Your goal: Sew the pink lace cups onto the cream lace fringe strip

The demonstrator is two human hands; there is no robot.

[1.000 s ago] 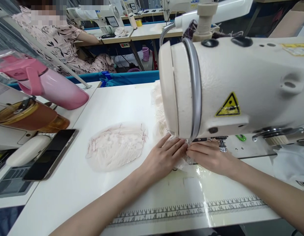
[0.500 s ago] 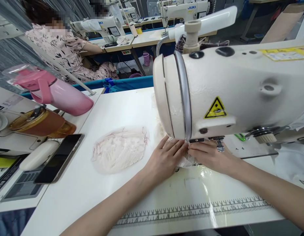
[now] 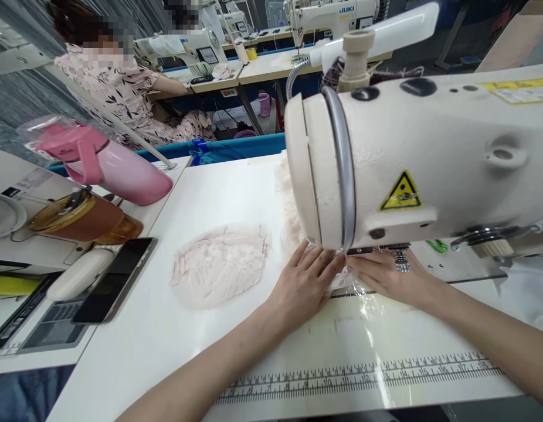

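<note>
My left hand (image 3: 304,284) lies flat, fingers stretched out, on a small piece of pale lace fabric (image 3: 342,280) under the head of the cream sewing machine (image 3: 412,158). My right hand (image 3: 386,275) rests beside it, fingers pressing the same fabric close to the presser foot (image 3: 401,261). The fingertips of both hands nearly meet under the machine head. A rounded stack of pale pink lace pieces with red thread (image 3: 221,264) lies on the white table (image 3: 210,193) to the left of my left hand.
A pink jug (image 3: 108,167), a brown-lidded amber cup (image 3: 78,217) and a dark phone (image 3: 117,281) sit at the left. A printed ruler (image 3: 359,378) runs along the table's front edge. More lace (image 3: 287,193) trails behind the machine. Another person sits at a far machine.
Both hands have stayed on the fabric under the machine head, shifting only slightly. The view has swung a little to the left and back.
</note>
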